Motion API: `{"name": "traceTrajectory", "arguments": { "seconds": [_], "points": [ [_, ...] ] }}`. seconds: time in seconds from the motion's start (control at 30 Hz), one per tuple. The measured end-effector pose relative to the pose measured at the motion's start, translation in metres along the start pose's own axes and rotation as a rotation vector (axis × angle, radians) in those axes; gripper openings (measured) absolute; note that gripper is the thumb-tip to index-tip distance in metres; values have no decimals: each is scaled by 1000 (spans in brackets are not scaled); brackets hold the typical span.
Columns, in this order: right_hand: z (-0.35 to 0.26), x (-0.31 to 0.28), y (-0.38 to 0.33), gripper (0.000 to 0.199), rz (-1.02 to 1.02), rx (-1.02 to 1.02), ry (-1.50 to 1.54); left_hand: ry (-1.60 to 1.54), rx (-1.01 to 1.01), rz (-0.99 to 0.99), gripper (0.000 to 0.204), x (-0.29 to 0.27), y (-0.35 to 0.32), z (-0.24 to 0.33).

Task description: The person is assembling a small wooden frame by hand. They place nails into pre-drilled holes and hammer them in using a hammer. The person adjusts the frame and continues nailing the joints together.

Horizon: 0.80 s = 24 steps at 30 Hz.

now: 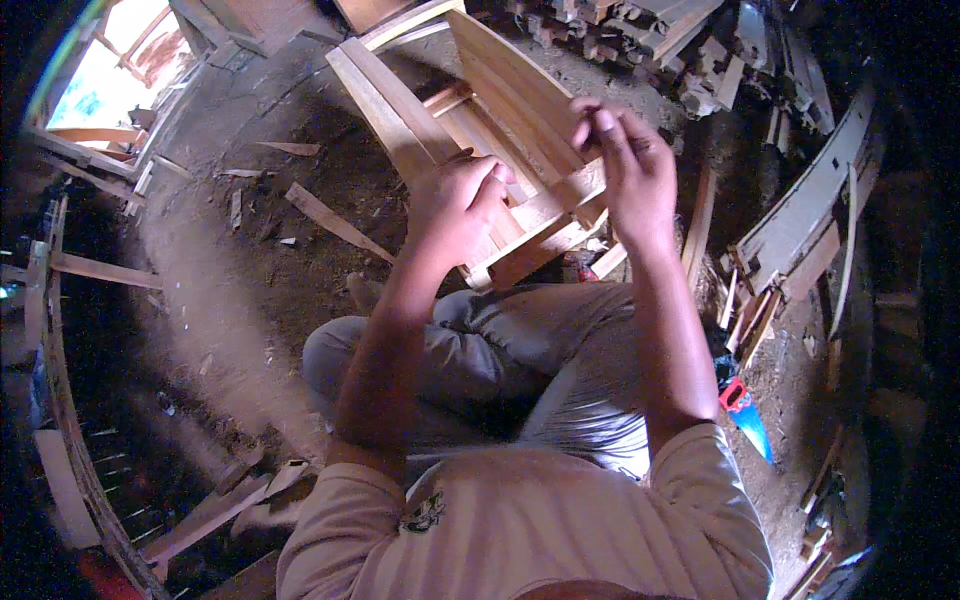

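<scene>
A long, open wooden frame (520,125) of pale boards, with side walls and crosspieces inside, lies on the ground in front of my crossed legs. Over its near left side, my left hand (462,195) is closed, fingers curled in; whatever it may hold is hidden. My right hand (640,165) is raised above the near right corner, next to the right side board. Its fingers are bent and pinched together, and I cannot make out anything between them. The near end board (540,245) of the frame sits just beyond my knees.
A handsaw (745,415) with a red handle and blue blade lies right of my right elbow. Stacked timber offcuts (690,50) fill the far right. A narrow wood strip (340,222) lies on the dirt floor left of the frame. A long pale board (810,200) leans at right.
</scene>
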State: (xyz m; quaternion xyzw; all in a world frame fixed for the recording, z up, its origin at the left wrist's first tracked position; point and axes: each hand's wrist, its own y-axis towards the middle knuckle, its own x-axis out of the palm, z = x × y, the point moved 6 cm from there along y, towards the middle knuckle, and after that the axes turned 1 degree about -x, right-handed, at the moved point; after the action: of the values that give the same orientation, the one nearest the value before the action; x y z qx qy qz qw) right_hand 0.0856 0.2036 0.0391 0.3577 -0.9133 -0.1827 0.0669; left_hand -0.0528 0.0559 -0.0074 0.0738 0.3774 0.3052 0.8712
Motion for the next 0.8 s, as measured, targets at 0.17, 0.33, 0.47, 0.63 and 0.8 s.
{"name": "traceTrajectory", "arguments": {
  "seconds": [0.17, 0.33, 0.47, 0.63, 0.8],
  "points": [
    [23, 25, -20, 21, -144, -114, -210, -10, 18, -50, 36, -2, -1, 10],
    [7, 40, -33, 23, -312, 46, -109, -3, 71, 133, 27, -12, -3, 19],
    [15, 40, -41, 18, -293, 107, -32, -61, 31, 131, 26, -9, -5, 14],
    [15, 43, -43, 16, -274, -22, -72, -89, 36, 119, 23, -11, -5, 13],
    [9, 45, -44, 17, -294, -46, -162, -52, 76, 147, 21, -13, -7, 15]
  ]
}}
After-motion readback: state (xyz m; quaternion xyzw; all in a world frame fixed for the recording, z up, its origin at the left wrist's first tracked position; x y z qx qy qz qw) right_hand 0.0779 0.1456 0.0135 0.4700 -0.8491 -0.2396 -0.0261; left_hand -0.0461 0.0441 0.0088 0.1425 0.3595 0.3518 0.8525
